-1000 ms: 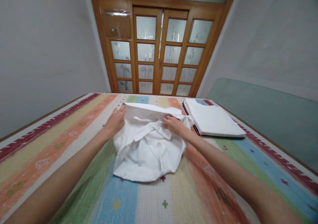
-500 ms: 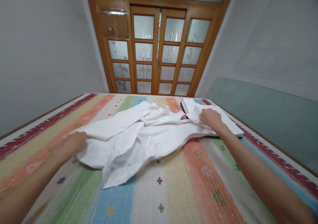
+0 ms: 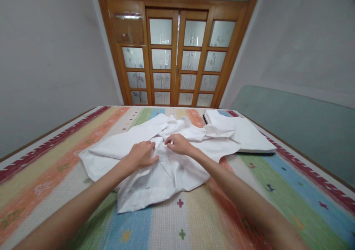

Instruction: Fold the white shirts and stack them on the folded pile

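Note:
A white shirt (image 3: 188,161) lies rumpled and spread across the middle of the striped cloth, its sleeves out to the sides. My left hand (image 3: 141,154) is closed on a fold of its front edge, near the centre. Just right of it, my right hand (image 3: 177,144) has curled fingers pinching the fabric by the opening. A small gap separates the two hands. The palms and some fingertips are hidden.
A stack of folded white clothes (image 3: 252,137) with a dark layer underneath sits at the right, touching the shirt's sleeve. The striped cloth (image 3: 166,227) covers the table. Behind stand wooden glass-paned doors (image 3: 177,78); a pale green panel (image 3: 291,120) leans along the right wall.
Both hands have moved inward from the shirt's far left and right ends to its centre. They let go of the ends and took hold of the front edges.

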Motion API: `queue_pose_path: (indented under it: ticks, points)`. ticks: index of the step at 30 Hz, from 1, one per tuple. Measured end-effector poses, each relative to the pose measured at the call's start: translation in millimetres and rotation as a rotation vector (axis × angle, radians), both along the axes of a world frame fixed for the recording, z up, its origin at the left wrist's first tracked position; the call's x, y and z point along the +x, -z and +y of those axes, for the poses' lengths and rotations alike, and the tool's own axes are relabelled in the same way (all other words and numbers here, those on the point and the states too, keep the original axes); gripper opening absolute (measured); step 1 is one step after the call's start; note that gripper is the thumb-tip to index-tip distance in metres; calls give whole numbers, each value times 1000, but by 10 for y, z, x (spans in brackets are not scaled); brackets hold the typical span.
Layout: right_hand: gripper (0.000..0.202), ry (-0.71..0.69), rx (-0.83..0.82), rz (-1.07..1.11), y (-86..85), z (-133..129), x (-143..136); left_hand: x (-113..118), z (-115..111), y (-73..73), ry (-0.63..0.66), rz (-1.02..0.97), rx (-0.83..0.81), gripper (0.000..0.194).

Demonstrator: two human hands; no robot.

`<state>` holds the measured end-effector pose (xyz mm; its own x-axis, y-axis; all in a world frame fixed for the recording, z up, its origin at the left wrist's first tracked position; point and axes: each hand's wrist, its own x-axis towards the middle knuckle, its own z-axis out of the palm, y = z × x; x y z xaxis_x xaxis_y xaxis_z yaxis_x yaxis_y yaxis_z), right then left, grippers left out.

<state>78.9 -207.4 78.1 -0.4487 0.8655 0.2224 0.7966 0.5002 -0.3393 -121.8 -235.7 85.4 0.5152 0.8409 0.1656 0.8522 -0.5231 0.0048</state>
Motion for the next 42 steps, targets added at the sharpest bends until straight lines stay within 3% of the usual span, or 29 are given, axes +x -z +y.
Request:
queue_pose_path:
  ticks: [5,11,15,22,34,42]
  points:
    - [20,-99,-23,109,260,63,-254,3,73,304,4,-75,-23,17]
    - [25,-8,31,239,497,39,-366,-133,290,526,9,-613,-222,23]
    - [21,-16,69,315,620,56,-381,-194,396,632,-30,-804,-363,23]
    - [8,-59,81,354,657,35,-369,-203,409,653,6,-948,-452,28]
    - [13,-191,25,431,680,33,-347,-160,340,620,6,-1001,-537,34]
    - [9,-11,100,552,685,-11,-395,-158,352,657,64,-1080,-484,28]
